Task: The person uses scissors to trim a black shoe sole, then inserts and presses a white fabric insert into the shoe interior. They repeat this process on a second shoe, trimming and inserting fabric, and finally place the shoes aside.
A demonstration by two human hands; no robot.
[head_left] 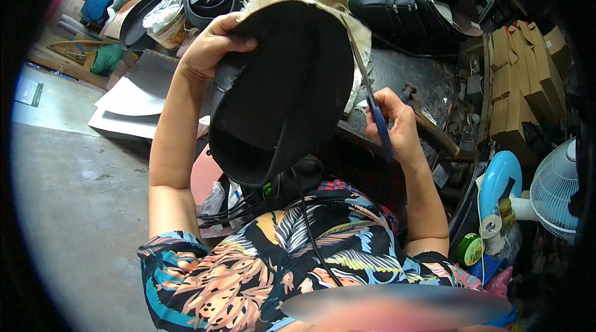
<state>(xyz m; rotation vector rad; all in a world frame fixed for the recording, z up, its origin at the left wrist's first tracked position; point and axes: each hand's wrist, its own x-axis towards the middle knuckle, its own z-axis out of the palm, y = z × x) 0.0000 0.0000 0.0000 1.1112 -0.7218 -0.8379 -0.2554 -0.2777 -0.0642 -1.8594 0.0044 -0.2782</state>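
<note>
Black hollow shell [285,77], tilted — ragged cream fabric [365,37] behind its upper rim — blue-handled scissors [370,91] beside its right edge.

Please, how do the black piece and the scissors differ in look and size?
The black piece is broad and curved; the scissors are long and slim. The black piece is plain black; the scissors are blue and grey. The left hand grips the black piece, the right hand the scissors. Both are held in one hand.

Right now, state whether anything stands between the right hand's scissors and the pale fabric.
Nothing visible: the scissors in the right hand lie along the pale fabric, beside the black piece; the left hand grips its upper-left edge.
</note>
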